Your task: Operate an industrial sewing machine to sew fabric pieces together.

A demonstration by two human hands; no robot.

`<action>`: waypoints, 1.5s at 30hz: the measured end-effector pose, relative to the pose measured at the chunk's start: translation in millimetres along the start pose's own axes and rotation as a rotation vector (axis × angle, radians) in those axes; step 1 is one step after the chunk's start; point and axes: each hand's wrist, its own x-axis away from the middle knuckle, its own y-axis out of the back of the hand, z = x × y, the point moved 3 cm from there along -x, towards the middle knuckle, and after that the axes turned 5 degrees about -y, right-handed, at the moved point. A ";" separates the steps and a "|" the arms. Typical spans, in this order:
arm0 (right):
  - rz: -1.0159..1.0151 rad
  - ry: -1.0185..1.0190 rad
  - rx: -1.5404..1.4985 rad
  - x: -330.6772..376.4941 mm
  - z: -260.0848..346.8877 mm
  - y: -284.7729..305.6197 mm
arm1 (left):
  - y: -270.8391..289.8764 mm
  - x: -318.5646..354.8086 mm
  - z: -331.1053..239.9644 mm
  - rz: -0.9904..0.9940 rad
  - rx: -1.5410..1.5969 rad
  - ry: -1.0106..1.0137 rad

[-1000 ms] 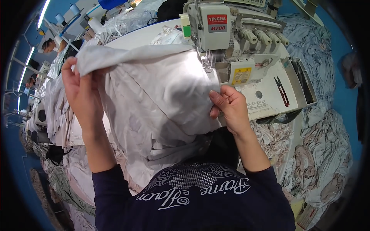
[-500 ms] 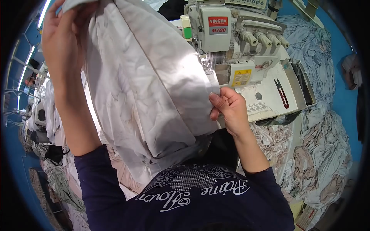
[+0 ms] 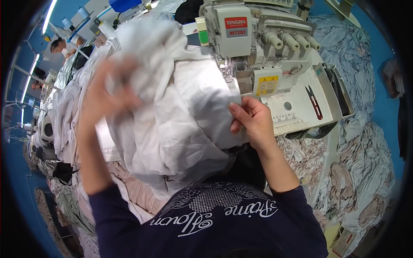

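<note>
A large piece of white fabric (image 3: pixel 185 116) spreads in loose folds over the front of a white overlock sewing machine (image 3: pixel 237 36). Its right edge runs under the lit presser foot (image 3: pixel 229 75). Just in front of the needle, my right hand (image 3: pixel 256 120) pinches that edge between thumb and fingers. My left hand (image 3: pixel 114 88) is over the bunched left part of the fabric, smeared by motion, so its grip does not show. The cloth's far upper part is also blurred.
On the machine bed right of the needle lie red-handled thread snips (image 3: pixel 314 103) and a small grey disc (image 3: pixel 287 105). A bin (image 3: pixel 337 90) adjoins the bed. Crumpled pale fabric (image 3: pixel 361 172) is heaped at the right. More garments (image 3: pixel 69 112) pile up on the left.
My left hand has come down and inward from the upper left. The raised cloth has dropped into a bunched heap. My right hand still pinches the edge, shifted slightly left.
</note>
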 end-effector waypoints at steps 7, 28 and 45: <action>0.050 -0.036 -0.021 1.5 -1.3 -6.8 | -78.1 112.4 11.8 -0.538 -0.285 0.294; 0.043 0.000 -0.026 -2.7 -5.0 -6.5 | -82.1 101.2 10.7 -0.050 -0.267 0.289; 0.103 0.036 -0.073 -2.7 -3.0 -6.5 | 30.9 -32.4 -23.4 -0.855 -0.692 -0.309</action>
